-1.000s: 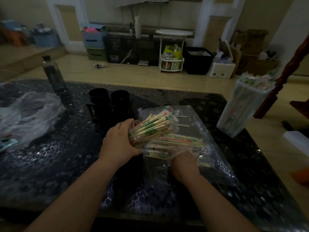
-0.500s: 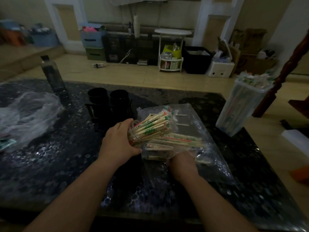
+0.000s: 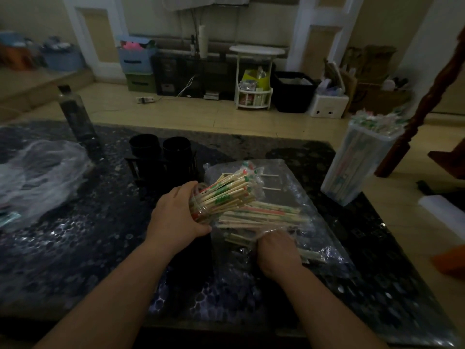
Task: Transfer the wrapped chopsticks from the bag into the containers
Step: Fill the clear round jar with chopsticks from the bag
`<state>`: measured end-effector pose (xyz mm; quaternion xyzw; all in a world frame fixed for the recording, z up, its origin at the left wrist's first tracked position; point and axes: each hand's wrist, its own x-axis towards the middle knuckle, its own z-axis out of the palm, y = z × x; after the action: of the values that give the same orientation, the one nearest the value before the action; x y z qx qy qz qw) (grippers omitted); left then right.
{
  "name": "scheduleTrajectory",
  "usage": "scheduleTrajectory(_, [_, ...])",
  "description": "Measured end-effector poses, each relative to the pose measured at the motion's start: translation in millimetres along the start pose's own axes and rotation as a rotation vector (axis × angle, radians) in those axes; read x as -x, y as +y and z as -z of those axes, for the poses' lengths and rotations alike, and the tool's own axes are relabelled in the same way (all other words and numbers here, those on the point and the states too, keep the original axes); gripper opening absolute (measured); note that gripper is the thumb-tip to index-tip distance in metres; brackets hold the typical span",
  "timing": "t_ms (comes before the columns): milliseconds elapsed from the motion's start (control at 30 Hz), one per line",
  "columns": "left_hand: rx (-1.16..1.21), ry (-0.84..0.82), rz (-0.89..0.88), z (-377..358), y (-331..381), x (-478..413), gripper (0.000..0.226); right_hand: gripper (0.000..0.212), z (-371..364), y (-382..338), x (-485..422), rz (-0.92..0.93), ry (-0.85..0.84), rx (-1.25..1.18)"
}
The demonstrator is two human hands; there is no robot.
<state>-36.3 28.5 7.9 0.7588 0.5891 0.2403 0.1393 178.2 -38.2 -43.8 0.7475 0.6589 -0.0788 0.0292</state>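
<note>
Now the filling step is going on, as I judge it. The left hand (image 3: 176, 215) is gripping a clear container (image 3: 195, 206) that is lying tilted, mouth toward the bag (image 3: 309, 187). Its fingers are curling over the container's wall, w/ the thumb underneath. A bundle of wrapped chopsticks (image 3: 226, 195) is sticking out of this container, pointing up and to the right.

More loose chopsticks (image 3: 264, 214) are lying flat inside the bag, just beside the container's mouth. The right hand (image 3: 276, 250) is resting at the near end of the bag. Its fingers are bending under the crumpled film, so I cannot tell if they are pinching sticks or only plastic.

A tall container (image 3: 359, 162) at the right table (image 3: 75, 248) edge is looking full already. Two black cups (image 3: 161, 147) behind the left hand are showing no sticks.

Next move, prob.: the right hand is needing a firm hold on a few sticks, approx. parallel, then sliding them into the mouth w/o catching the film. The left hand is needing to keep the container steady, since the tilted bundle could slip out.
</note>
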Motion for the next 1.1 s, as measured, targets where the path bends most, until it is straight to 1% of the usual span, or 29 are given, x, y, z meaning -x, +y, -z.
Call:
scheduleTrajectory(167, [0.012,0.004,0.001,2.8,2.7,0.7,0.107,0.031,20.8,-0.4,6.6,0.012,-0.001,-0.041])
scheduleTrajectory(367, [0.0,0.007,0.012,3.7,4.8,2.9,0.104,0.043,32.6,0.1,9.4,0.028,-0.149,-0.153])
scheduleTrajectory(500, [0.005,0.013,0.028,3.1,5.2,3.8,0.102,0.041,42.7,-3.8,10.7,0.069,-0.195,-0.064])
scheduleTrajectory(567, [0.018,0.016,0.025,2.6,5.5,4.0,0.101,0.041,48.4,-4.1,11.7,0.08,-0.248,-0.036])
scheduleTrajectory(700, [0.01,0.018,0.03,1.3,4.9,3.9,0.103,0.048,58.3,-5.3,17.0,0.087,-0.287,-0.011])
scheduleTrajectory(800, [0.003,0.017,0.037,-0.1,4.0,3.5,0.104,0.04,61.3,-8.6,19.2,0.079,-0.331,0.005])
scheduleTrajectory(900, [0.004,0.022,0.033,-0.4,4.4,3.0,0.102,0.037,68.0,-8.0,19.7,0.1,-0.306,0.013])
scheduleTrajectory(967, [0.002,0.016,0.038,-0.4,4.5,2.9,0.102,0.032,78.0,-6.5,21.6,0.112,-0.256,0.03])
scheduleTrajectory(1100, [0.001,0.013,0.053,-0.7,3.7,2.6,0.103,0.025,97.7,-8.3,28.0,0.143,-0.054,0.063])
